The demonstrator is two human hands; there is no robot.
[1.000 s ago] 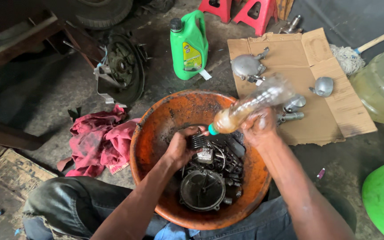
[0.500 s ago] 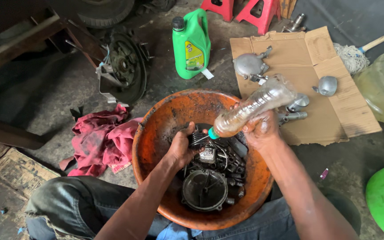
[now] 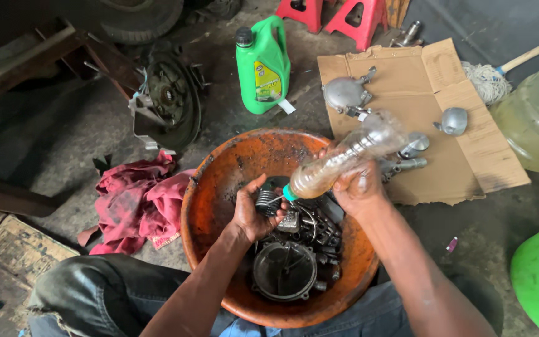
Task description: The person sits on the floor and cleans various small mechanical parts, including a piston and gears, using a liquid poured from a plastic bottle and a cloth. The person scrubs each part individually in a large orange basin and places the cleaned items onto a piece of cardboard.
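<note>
One head-worn camera looks steeply down from close above the left hand (image 3: 254, 215) and right hand (image 3: 360, 187); the floor stretches beyond them.

Orange basin (image 3: 210, 206): round, grimy, on the floor between your knees. Inside it: a dark greasy engine part (image 3: 291, 256) with a round opening facing up.

Your left hand (image 3: 254, 212): in the basin, fingers closed on a small ribbed metal piece (image 3: 268, 201) at the part's top edge.

Your right hand (image 3: 360, 187): wrapped round a clear plastic bottle (image 3: 344, 159) of amber liquid, tilted, green cap (image 3: 289, 193) down toward the ribbed piece.

Left of the basin: red rag (image 3: 135, 203), crumpled. Beyond: green jug (image 3: 262, 62), upright; brake assembly (image 3: 169, 100). Right: flattened cardboard (image 3: 469, 156) carrying grey metal parts (image 3: 344, 93).
</note>
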